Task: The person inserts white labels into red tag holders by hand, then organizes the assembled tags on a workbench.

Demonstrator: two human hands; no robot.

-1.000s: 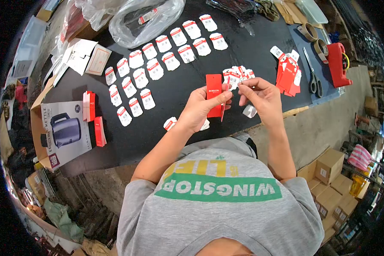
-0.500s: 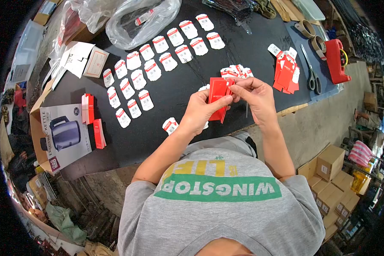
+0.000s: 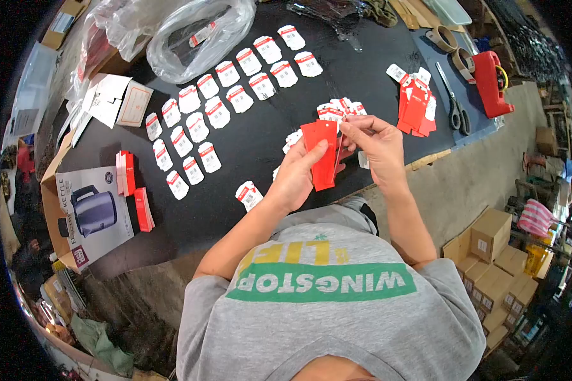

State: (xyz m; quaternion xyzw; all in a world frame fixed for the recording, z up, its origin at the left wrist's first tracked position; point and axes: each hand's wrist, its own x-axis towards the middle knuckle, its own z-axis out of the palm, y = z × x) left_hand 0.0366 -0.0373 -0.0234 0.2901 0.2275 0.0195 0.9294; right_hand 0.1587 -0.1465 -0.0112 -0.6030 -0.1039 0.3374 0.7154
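My left hand point(image 3: 295, 176) is closed on several red tags point(image 3: 325, 162), thumb on top, held slightly fanned above the table's near edge. My right hand point(image 3: 380, 145) is beside their upper right edge, thumb and forefinger pinched together. What lies in that pinch is too small to make out. A small pale piece point(image 3: 363, 160) shows just below the right fingers. Just beyond the hands lies a pile of white-and-red tags point(image 3: 332, 112). A further white-and-red tag point(image 3: 248, 194) lies left of my left wrist, and others are partly hidden behind the left hand.
Rows of white-and-red tags point(image 3: 217, 112) cover the dark table's point(image 3: 235, 152) left half. On the right are a red tag pile point(image 3: 417, 106), scissors point(image 3: 454, 108), tape rolls point(image 3: 442, 39) and a red tape dispenser point(image 3: 491, 82). Red tag stacks point(image 3: 144, 209) lie near a kettle box point(image 3: 95, 209).
The red tags in my left hand have spread a little more apart. My right fingers have drawn slightly away from them. The whole view has shifted a little.
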